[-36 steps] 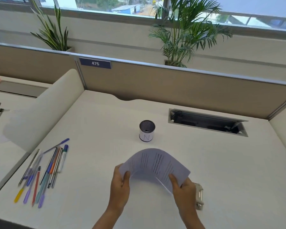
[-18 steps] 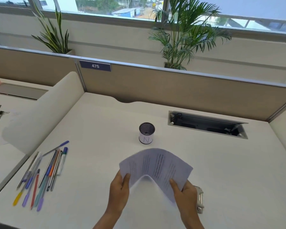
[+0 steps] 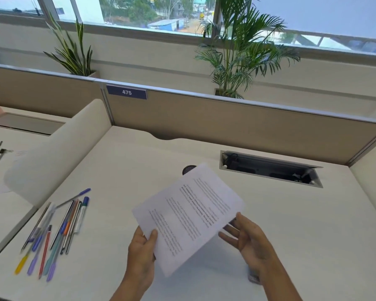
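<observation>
In the head view, my left hand [image 3: 141, 253] pinches the sheets [image 3: 189, 213] at their near corner, thumb on top. It holds them tilted above the desk's [image 3: 291, 224] near middle so the print faces me. My right hand [image 3: 248, 237] is spread wide under their right edge, ready to steady them; whether it touches, I cannot tell. The cup [image 3: 188, 169] peeks out behind the sheets, and the pens [image 3: 59, 231] lie by the left edge, out of the way.

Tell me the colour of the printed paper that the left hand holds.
The printed paper is white with black text lines; the head view shows it.
</observation>
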### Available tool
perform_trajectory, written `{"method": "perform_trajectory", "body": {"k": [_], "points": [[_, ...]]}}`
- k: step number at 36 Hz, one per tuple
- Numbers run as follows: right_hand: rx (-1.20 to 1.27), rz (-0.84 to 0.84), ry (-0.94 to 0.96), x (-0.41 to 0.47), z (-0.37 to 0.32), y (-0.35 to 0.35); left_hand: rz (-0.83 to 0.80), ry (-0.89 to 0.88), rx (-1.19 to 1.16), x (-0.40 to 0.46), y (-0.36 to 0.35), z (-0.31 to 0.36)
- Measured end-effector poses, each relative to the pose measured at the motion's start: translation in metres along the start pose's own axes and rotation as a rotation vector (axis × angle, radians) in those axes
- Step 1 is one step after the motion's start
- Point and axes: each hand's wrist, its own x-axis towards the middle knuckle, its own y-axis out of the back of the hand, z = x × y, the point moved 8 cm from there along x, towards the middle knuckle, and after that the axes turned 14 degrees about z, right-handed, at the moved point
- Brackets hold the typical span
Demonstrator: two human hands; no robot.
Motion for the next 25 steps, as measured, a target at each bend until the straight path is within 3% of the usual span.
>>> {"method": "perform_trajectory", "body": {"k": [11,17,25], "points": [[-0.345,0.306,0.254,-0.016,0.017,-0.035,-0.138,0.034,0.001,-0.017,-0.01,-0.029],[-0.448,0.265,0.344,-0.019,-0.018,-0.027,-0.272,-0.099,0.13,-0.005,-0.006,0.014],[-0.478,0.202,0.451,-0.03,-0.036,-0.036,-0.391,-0.306,0.245,-0.003,-0.058,0.071]]}}
